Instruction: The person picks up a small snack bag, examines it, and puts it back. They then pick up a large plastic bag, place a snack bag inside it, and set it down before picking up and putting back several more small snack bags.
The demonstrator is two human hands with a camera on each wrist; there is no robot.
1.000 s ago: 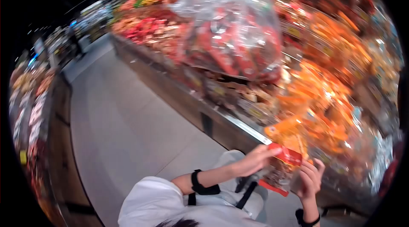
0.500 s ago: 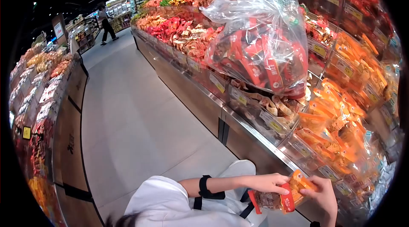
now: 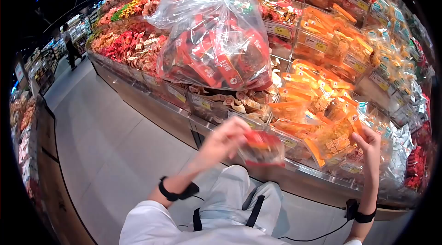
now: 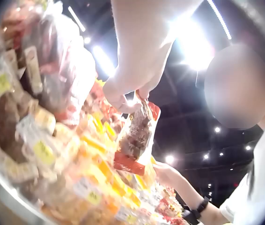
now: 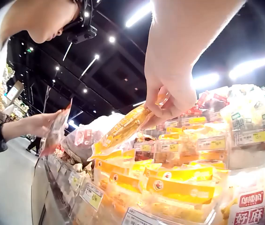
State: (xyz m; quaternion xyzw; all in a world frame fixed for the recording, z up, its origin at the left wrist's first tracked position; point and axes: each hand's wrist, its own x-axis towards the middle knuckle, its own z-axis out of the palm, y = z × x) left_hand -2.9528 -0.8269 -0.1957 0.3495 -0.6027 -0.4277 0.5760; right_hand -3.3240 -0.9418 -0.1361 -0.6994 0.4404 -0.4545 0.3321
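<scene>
My left hand pinches a red-topped clear snack packet by its edge, over the front of the display. Motion blurs both in the head view; in the left wrist view the packet hangs below the fingers, dark pieces showing through its clear side. Over at the right, my right hand grips an orange snack packet by its upper right corner. In the right wrist view this packet slants down over rows of similar orange packets in the bins.
A large clear plastic bag full of red packets sits on the display behind my left hand. Price tags front the bins. To the left runs a grey aisle floor, with a person far along it and another stocked shelf.
Half a second ago both hands were together at the two packets. Now they are apart: the left with the red packet, the right with the orange one over the orange bins.
</scene>
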